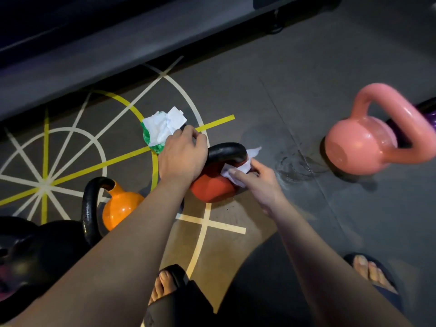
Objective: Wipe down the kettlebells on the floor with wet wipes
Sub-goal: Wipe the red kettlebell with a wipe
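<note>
Floor [306, 102] bears red kettlebell [212, 185], orange kettlebell [120, 206], pink kettlebell [358, 147], wipes pack [160, 128]

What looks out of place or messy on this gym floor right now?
The pink kettlebell lies tipped on its side rather than upright, as does the orange kettlebell. Wet streaks mark the floor beside the red kettlebell being wiped.
</note>
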`<state>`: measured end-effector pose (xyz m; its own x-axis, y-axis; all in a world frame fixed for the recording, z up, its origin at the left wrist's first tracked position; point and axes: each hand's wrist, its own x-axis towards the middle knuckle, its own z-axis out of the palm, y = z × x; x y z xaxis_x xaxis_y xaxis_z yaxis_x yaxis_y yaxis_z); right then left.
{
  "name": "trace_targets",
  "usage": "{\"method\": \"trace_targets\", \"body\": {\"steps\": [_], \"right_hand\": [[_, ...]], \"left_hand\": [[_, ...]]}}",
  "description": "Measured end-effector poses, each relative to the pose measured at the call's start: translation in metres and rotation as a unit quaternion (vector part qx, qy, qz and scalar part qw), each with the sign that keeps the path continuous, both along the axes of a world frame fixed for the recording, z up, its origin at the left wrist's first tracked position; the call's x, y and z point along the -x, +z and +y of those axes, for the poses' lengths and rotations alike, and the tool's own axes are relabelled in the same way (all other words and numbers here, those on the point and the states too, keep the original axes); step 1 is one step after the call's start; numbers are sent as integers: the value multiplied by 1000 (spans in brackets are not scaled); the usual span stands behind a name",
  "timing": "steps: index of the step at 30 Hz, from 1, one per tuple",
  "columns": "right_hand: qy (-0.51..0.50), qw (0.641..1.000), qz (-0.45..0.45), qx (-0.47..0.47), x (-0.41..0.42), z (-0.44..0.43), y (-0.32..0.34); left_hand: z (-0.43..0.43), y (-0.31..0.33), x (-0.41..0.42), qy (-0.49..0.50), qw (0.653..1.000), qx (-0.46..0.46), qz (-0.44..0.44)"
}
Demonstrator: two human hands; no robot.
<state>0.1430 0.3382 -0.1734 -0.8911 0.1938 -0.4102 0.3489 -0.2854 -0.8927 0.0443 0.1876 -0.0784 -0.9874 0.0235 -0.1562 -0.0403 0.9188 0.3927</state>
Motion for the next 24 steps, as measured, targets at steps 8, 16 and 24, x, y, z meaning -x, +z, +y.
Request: {"method": "trace_targets", "body": {"steps": [8,16,24], "right_hand": [[-65,992,4,-106,-15,4,4],[-170,971,-18,-166,-18,10,12],[-154,941,-39,-299,-5,19,11]], "left_hand": [[1,-1,-1,-3,1000,5,11],[1,-1,-2,3,1000,0,24],[1,-2,-3,-3,1000,-1,25]]}}
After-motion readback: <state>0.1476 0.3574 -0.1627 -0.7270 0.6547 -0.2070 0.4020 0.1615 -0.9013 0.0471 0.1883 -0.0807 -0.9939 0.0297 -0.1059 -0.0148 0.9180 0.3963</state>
